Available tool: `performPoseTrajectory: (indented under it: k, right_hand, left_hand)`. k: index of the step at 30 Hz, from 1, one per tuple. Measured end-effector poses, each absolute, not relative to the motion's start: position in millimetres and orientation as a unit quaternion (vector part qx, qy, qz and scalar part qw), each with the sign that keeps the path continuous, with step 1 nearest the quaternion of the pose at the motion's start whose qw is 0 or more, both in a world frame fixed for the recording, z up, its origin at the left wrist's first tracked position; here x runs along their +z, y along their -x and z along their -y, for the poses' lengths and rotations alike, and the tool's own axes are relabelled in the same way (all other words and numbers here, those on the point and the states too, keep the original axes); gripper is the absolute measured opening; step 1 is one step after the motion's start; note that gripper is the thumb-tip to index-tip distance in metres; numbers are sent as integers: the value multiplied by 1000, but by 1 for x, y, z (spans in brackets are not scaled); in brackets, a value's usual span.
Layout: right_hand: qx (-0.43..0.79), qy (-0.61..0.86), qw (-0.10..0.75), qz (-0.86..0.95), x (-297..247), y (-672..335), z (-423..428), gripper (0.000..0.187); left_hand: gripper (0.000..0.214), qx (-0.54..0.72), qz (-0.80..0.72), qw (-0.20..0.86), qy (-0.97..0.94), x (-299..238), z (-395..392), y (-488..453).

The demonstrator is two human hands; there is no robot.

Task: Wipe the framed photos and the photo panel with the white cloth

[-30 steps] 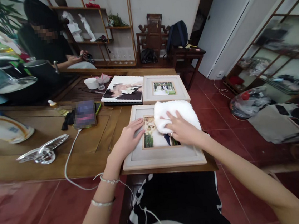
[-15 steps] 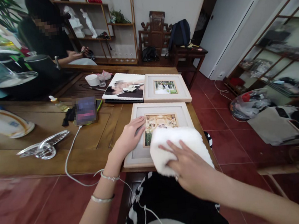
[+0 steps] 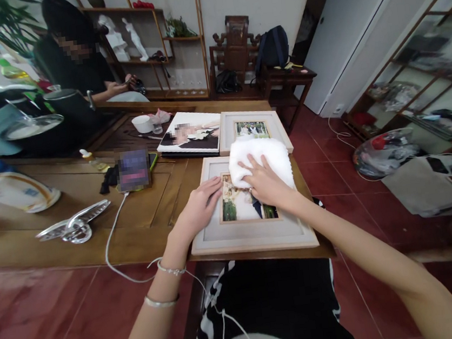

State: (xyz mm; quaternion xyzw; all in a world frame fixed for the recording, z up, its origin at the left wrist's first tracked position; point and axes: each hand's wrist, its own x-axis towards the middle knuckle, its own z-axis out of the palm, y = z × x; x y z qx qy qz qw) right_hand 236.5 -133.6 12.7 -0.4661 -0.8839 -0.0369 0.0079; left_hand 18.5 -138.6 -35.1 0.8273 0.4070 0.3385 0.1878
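Note:
A pale wooden picture frame [image 3: 254,237] with a photo in it lies flat on the table near its right end. My left hand [image 3: 202,205] rests on the frame's left side, fingers stretched out, holding nothing. Under my right hand [image 3: 266,181] is a fluffy white cloth [image 3: 254,152], pressed onto the upper part of the frame. The fingers of that hand are spread over the cloth and its thumb is partly hidden in the folds. The cloth covers the top of the photo and overlaps the lower edge of a second picture frame [image 3: 281,130].
Left of the second frame lies a photo panel [image 3: 191,135]. Further left on the wooden table [image 3: 166,220] are a phone [image 3: 134,172] on a white cable, a silver metal ornament [image 3: 73,224] and a detergent bag [image 3: 11,186]. Across the table sits a person [image 3: 76,72].
My right hand has pushed the cloth away from me, from the frame's lower right to its upper part, baring the lower photo. My left hand stays on the frame.

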Motion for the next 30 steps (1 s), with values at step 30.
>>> performPoseTrajectory:
  k: [30]
  right_hand:
    - [-53, 450, 32, 891, 9, -227, 134, 39]
  left_hand:
    - [38, 345, -402, 162, -833, -39, 137, -19]
